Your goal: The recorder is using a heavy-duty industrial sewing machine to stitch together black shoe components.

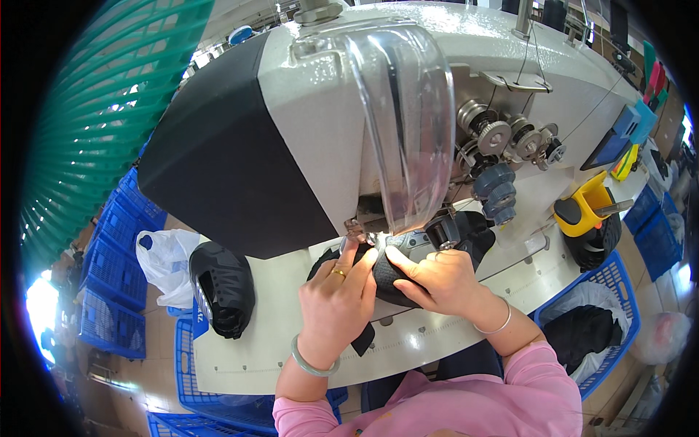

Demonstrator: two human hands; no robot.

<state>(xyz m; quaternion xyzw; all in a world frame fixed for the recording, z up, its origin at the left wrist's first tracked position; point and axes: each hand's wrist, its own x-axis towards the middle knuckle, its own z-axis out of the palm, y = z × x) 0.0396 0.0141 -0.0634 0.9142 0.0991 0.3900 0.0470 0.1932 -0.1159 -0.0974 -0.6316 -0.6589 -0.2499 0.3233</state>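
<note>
Though half-curled, hands (331,291) (451,280) on shoe upper (388,280)

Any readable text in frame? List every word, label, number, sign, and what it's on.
Blue panel by the table's left edge: white characters, partly cut off; not copied out here.
White table, front edge: row of fine marks, too small to read.
Dark screen at right: nothing legible.

A black shoe upper (389,282) is lying on the bench (280,302) under the head of the sewing machine (320,131), its textured, rounded part bulging toward the near edge, its greyer section (412,239) catching bright light, and more black material spreading out rightward.
</note>
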